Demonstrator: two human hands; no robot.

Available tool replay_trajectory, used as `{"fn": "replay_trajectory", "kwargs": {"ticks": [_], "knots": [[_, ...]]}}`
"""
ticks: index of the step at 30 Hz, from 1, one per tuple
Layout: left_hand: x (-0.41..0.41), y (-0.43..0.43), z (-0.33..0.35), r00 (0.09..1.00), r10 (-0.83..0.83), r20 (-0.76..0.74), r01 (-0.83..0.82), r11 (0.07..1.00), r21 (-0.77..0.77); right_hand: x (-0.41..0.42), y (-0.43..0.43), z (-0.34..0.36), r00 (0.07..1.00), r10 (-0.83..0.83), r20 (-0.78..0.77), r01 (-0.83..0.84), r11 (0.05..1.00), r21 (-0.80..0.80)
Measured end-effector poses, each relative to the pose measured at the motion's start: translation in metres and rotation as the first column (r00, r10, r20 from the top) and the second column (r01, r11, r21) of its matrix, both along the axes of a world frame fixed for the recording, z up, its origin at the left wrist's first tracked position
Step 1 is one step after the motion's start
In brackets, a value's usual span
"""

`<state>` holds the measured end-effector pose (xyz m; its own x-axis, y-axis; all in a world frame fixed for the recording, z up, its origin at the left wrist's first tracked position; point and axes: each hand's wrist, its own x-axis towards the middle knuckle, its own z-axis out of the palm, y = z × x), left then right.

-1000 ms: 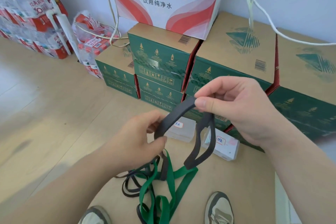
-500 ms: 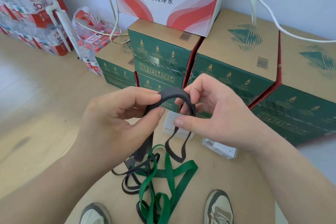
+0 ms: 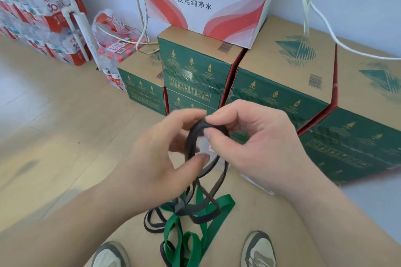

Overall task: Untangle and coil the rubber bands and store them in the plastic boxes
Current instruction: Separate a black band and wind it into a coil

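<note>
My left hand [image 3: 165, 158] and my right hand [image 3: 256, 143] both grip a dark grey rubber band [image 3: 193, 138], bent into a small loop between them at mid-frame. Its loose lengths hang down to a tangle on a brown cardboard surface [image 3: 260, 219]. In that tangle lie green rubber bands [image 3: 191, 243] and thin dark bands [image 3: 152, 223]. A clear plastic box [image 3: 204, 147] with a small label shows through the loop, mostly hidden by my fingers. Part of a second plastic box [image 3: 256, 182] peeks out under my right wrist.
Green and brown cartons [image 3: 288, 76] are stacked close behind the boxes, with a white and red carton [image 3: 206, 0] on top. Packs of bottled water [image 3: 43, 17] stand at the far left. White cables [image 3: 321, 24] hang down the wall. My two shoes [image 3: 258, 251] are at the bottom edge.
My hands have come closer together and wound the grey band into a tighter loop. More of the band has been taken up, so the hanging part is shorter.
</note>
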<state>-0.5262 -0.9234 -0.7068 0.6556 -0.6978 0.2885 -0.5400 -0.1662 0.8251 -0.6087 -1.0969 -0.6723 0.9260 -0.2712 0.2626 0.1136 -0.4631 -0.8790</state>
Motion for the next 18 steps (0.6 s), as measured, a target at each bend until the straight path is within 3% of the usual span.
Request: {"fn": "replay_trajectory", "kwargs": {"ticks": [2, 4, 7, 9, 13, 15, 17, 18], "knots": [[0.003, -0.001, -0.011, 0.998, -0.035, -0.045, 0.043, 0.981, 0.188, -0.001, 0.002, 0.001, 0.999, -0.039, 0.031, 0.039, 0.999, -0.006], [0.003, -0.004, -0.016, 0.991, -0.057, -0.117, 0.087, 0.96, 0.268, -0.002, -0.003, 0.004, 0.997, -0.073, 0.034, 0.073, 0.997, 0.006], [0.001, -0.004, -0.013, 0.988, -0.054, -0.147, 0.088, 0.968, 0.234, -0.006, -0.02, 0.011, 0.997, -0.068, -0.021, 0.067, 0.997, -0.048], [0.006, -0.002, -0.009, 0.996, -0.003, -0.086, 0.019, 0.983, 0.183, -0.011, -0.035, 0.013, 0.991, -0.076, -0.111, 0.064, 0.992, -0.111], [0.01, 0.006, 0.006, 0.984, 0.179, 0.018, -0.178, 0.983, -0.052, -0.014, -0.054, 0.006, 0.928, -0.109, -0.357, 0.04, 0.98, -0.196], [0.001, 0.008, 0.015, 0.973, 0.204, 0.111, -0.191, 0.975, -0.116, -0.013, -0.051, 0.001, 0.891, -0.005, -0.453, -0.04, 0.995, -0.09], [-0.001, 0.0, 0.011, 0.954, 0.204, 0.221, -0.184, 0.977, -0.11, -0.01, -0.039, 0.0, 0.887, 0.196, -0.417, -0.139, 0.977, 0.163], [0.002, -0.002, 0.009, 0.97, 0.152, 0.19, -0.143, 0.988, -0.06, -0.009, -0.032, 0.0, 0.888, 0.28, -0.364, -0.184, 0.943, 0.276]]}}
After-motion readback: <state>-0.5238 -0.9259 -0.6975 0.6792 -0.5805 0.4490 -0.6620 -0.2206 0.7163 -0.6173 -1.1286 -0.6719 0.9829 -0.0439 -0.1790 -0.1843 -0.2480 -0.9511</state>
